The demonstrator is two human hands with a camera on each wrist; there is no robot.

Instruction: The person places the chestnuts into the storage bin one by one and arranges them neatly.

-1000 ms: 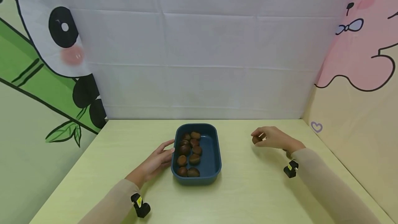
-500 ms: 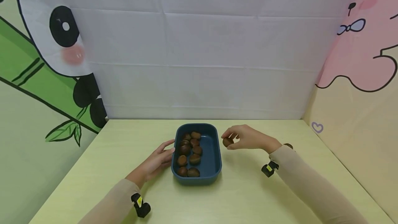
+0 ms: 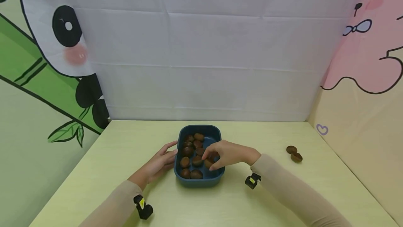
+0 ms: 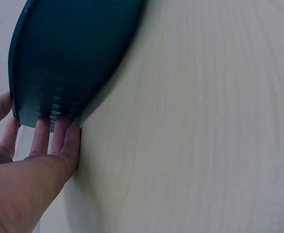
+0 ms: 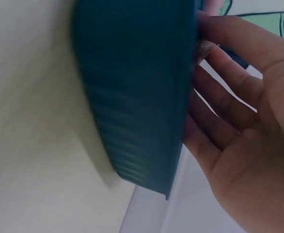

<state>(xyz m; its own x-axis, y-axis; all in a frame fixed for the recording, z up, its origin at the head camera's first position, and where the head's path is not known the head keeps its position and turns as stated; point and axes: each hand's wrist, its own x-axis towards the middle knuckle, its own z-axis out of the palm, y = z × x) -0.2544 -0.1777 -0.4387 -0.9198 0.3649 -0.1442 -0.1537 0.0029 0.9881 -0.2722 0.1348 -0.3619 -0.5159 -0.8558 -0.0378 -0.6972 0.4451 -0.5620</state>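
A dark blue rectangular box (image 3: pixel 200 184) stands mid-table with several brown chestnuts (image 3: pixel 188 151) inside, mostly along its left half. My left hand (image 3: pixel 158 165) rests against the box's left side. In the left wrist view its fingers (image 4: pixel 42 136) lie fairly straight on the wall, the thumb near the rim. My right hand (image 3: pixel 231 153) reaches over the right rim, thumb and fingers bent around a chestnut (image 3: pixel 208 163) low in the box. In the right wrist view, the box wall (image 5: pixel 137 97) hides the fingertips and most of that chestnut.
Two more chestnuts (image 3: pixel 294 153) lie touching on the table's right side. The pale wooden table (image 3: pixel 252 206) meets a white cloth backdrop (image 3: pixel 204 90) at the back. Painted walls stand at left and right.
My right hand has carried a chestnut leftward from the table's right side, over the rim and into the box. The two chestnuts at right are now uncovered. My left hand stays put.
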